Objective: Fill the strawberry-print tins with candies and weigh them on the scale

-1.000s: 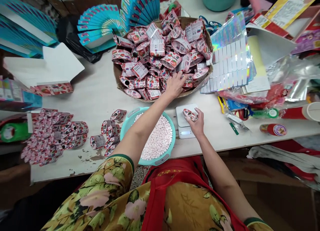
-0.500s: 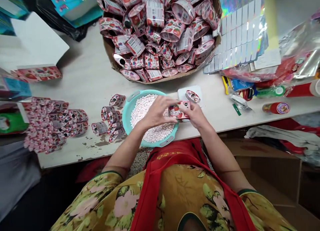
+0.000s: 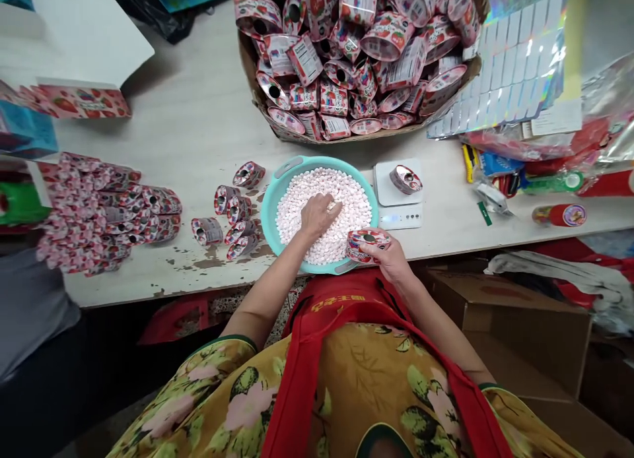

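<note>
My left hand (image 3: 318, 215) is down in small pale pink candies (image 3: 347, 181), its fingers curled among them and its thumb a little apart. The fingertips are partly hidden. A turquoise basin (image 3: 270, 214) with side handles holds the candies. My right hand (image 3: 393, 255) grips a small oval strawberry-print carton (image 3: 357, 244) over the basin's near right rim, its top with a dark round hole facing up. Right of the basin, a white kitchen scale (image 3: 391, 184) bears another oval carton (image 3: 407, 179).
A cardboard box (image 3: 347, 138) full of cartons stands behind the basin. Several cartons (image 3: 240, 208) stand left of it, with a larger stack (image 3: 109, 214) farther left. Holographic label sheets (image 3: 515, 68), a red-wrapped jar (image 3: 559, 214) and plastic bags lie right. A person's grey sleeve (image 3: 37, 313) shows at left.
My left hand has let go of the carton and moved down into the candies. My right hand has brought the carton lower, with its hole upward. The view has shifted, and the scale shows more fully.
</note>
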